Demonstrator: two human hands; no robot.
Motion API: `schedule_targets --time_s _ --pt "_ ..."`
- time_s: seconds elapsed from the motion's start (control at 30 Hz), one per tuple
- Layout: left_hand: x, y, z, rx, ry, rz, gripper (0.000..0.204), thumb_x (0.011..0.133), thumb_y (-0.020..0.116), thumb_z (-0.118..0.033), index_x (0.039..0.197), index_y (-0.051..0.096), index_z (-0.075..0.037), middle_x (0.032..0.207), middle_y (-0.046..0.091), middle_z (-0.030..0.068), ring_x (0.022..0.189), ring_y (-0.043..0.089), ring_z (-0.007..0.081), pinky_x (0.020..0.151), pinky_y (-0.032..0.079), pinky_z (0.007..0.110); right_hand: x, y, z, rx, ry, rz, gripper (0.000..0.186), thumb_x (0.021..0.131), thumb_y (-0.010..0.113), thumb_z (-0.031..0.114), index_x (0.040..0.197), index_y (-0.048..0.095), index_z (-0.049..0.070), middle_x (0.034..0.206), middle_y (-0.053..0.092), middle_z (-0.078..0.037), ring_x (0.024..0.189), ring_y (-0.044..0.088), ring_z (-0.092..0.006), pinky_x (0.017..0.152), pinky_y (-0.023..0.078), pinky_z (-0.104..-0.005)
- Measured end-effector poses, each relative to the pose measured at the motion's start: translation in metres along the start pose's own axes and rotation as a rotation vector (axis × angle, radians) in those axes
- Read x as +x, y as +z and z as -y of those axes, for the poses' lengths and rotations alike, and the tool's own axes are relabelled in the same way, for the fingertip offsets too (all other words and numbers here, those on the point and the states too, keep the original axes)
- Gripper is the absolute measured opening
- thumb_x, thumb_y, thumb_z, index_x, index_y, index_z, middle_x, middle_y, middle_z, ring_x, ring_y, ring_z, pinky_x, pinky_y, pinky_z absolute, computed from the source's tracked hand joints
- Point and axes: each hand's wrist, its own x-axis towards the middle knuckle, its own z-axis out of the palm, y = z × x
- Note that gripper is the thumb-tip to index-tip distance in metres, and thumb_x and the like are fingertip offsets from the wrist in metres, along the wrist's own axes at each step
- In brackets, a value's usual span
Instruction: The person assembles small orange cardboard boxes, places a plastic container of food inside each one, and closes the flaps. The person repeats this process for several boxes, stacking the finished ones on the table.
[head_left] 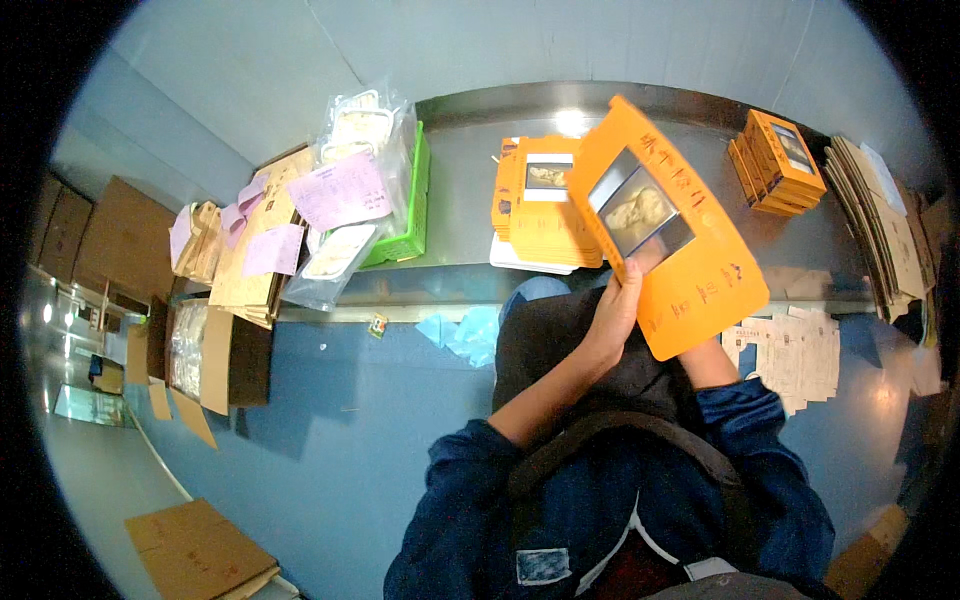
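While a pale wall (560,45) fills the top of the frame, a shiny grey table (462,190) runs along under it. Blue floor (350,400) spreads over the lower left and middle. At the upper left, a green bin (419,190) sits on the table, next to clear bags (365,125) with white trays in them. Pink paper (342,192) lies on the bags, and flat brown cardboard (255,285) is piled just left of it. An open box (240,355) with clear plastic inside is at the middle left. Blue plastic (475,335) lies crumpled near the center, and white papers (790,355) are spread out at the middle right.

One big orange card (700,270) is up in the air, right of center, tilted, with a dark picture window on it. The left hand (615,315) is closed on its left edge, with the thumb on the front. The right wrist (708,367) goes up behind the card's bottom edge. The card hides the right hand, so I cannot tell how open it is. A stack of orange cards (548,232) sits on the table at the upper middle, and a smaller orange pile (785,165) is at the upper right.
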Motion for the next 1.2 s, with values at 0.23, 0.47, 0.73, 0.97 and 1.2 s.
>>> schedule_targets --time_s 0.23,0.47,0.73,0.97,1.2 --pt "0.016 -0.035 -0.032 -0.073 0.128 -0.169 0.051 0.092 0.043 -0.040 0.115 0.046 0.005 0.101 0.056 0.0126 0.093 0.055 0.0184 0.080 0.045 0.029 -0.063 0.013 -0.064 -0.831 -0.252 0.029 0.013 0.084 0.051 0.010 0.093 0.060 0.006 0.078 0.059 -0.003 0.063 0.054 -0.0153 0.061 0.045 -0.0255" --pt "0.016 -0.038 -0.025 0.507 0.318 -0.441 0.039 0.091 0.049 -0.030 0.105 0.056 0.005 0.096 0.060 0.0107 0.089 0.054 0.0171 0.078 0.043 0.030 -0.069 0.022 -0.088 -1.060 -0.327 0.106 0.012 0.084 0.051 0.009 0.090 0.061 0.006 0.079 0.061 -0.004 0.064 0.055 -0.0154 0.062 0.045 -0.0260" --pt "-0.030 -0.062 -0.075 0.610 0.488 -0.580 0.031 0.090 0.052 -0.022 0.078 0.059 0.006 0.066 0.052 0.0002 0.067 0.045 0.0072 0.059 0.041 0.025 -0.085 -0.056 0.017 -0.342 0.209 -0.298 0.056 0.081 0.062 0.036 0.120 0.048 -0.001 0.109 0.059 -0.013 0.104 0.056 -0.0215 0.091 0.042 -0.0362" --pt "-0.072 -0.043 -0.098 0.543 0.263 -0.186 0.022 0.080 0.063 -0.012 0.098 0.059 0.002 0.084 0.060 0.0028 0.076 0.054 0.0132 0.070 0.045 0.027 -0.050 -0.010 0.025 0.065 0.017 -0.216 0.029 0.073 0.068 0.003 0.100 0.059 -0.002 0.093 0.065 -0.008 0.080 0.061 -0.0141 0.073 0.050 -0.0291" --pt "-0.083 -0.079 -0.095 0.771 0.099 -0.308 0.019 0.077 0.066 -0.011 0.090 0.061 0.002 0.078 0.061 0.0023 0.069 0.054 0.0093 0.062 0.046 0.025 -0.050 0.022 0.017 -0.078 0.204 -0.248 0.029 0.074 0.066 0.002 0.101 0.059 -0.002 0.091 0.065 -0.006 0.080 0.060 -0.0125 0.072 0.049 -0.0272"
